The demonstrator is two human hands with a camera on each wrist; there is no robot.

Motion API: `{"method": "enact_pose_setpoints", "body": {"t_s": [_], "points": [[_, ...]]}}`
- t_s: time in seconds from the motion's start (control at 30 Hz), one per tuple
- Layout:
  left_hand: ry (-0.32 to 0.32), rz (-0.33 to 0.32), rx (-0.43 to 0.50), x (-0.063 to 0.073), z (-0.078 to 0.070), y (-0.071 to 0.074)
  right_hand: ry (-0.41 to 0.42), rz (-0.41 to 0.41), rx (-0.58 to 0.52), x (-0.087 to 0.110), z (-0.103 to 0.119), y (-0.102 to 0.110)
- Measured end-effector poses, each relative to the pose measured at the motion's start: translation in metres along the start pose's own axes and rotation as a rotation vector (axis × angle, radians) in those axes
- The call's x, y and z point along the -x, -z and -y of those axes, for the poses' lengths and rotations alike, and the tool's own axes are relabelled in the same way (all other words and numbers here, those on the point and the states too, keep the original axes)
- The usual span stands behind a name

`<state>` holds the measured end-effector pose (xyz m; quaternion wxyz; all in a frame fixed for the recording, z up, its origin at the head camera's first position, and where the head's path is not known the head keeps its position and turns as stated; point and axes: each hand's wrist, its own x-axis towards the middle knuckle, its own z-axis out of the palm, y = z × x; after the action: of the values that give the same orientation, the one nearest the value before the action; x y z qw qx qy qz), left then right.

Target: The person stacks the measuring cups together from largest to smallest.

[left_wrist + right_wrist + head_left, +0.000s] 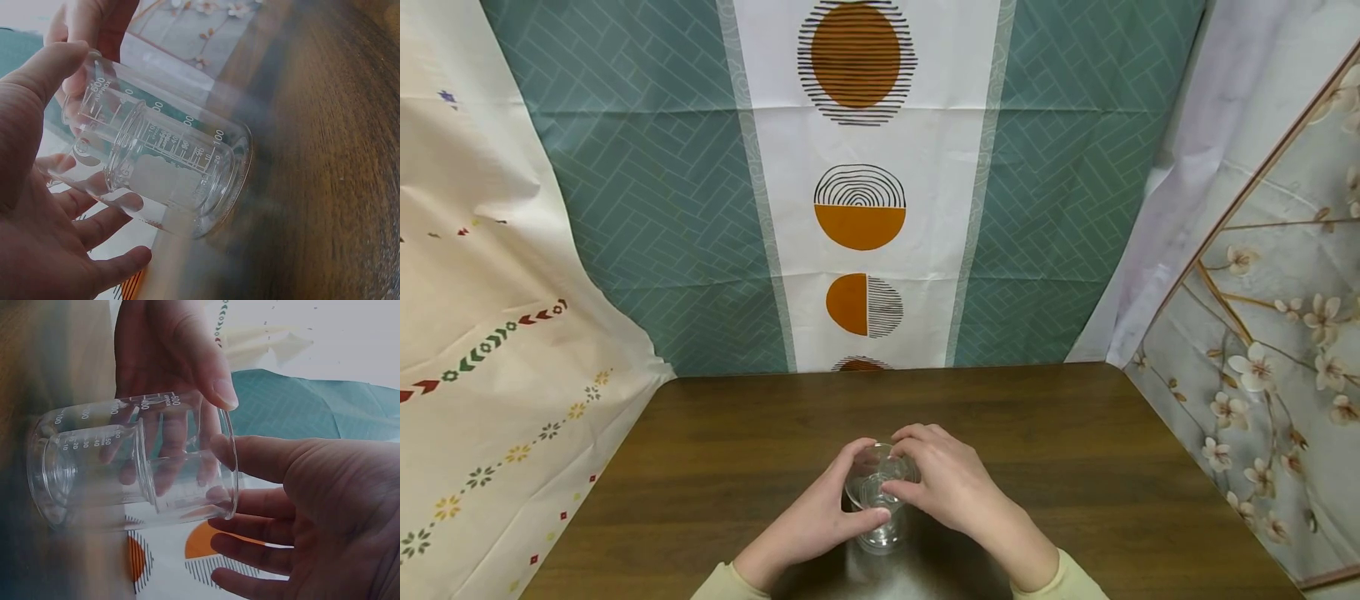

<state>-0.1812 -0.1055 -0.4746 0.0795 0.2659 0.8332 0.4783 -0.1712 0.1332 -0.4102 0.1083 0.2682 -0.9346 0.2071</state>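
Note:
A large clear graduated glass beaker (880, 540) stands upright on the table. Inside it, low down, sits a smaller graduated beaker (165, 178), its rim well below the outer one. My left hand (820, 517) holds the large beaker from the left, thumb at the rim and fingers along the far side. From the right, my right hand (951, 479) reaches over the mouth. In the right wrist view, its thumb and index fingertips overlap the large rim, while the other fingers extend loosely past it. Space shows between those fingertips and the small beaker.
The dark wooden table (737, 425) carries the beakers near its front edge. Behind it hangs a green and white cloth (865, 250) with orange circles. A cream patterned cloth (490, 333) drapes the left side, and a floral cloth (1262, 400) the right.

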Motion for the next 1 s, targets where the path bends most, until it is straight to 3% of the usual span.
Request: {"method": "enact_pose_setpoints", "body": {"t_s": [0.47, 0.77, 1.0], "points": [[-0.003, 0.004, 0.01, 0.0, -0.001, 0.001, -0.006, 0.011, -0.087, -0.002, 0.001, -0.003], [0.013, 0.004, 0.002, 0.001, 0.0, 0.0, 0.008, -0.007, -0.068, -0.003, -0.001, -0.01], [0.02, 0.003, -0.002, 0.001, -0.001, 0.0, -0.006, 0.038, -0.05, -0.007, 0.0, -0.01]]}}
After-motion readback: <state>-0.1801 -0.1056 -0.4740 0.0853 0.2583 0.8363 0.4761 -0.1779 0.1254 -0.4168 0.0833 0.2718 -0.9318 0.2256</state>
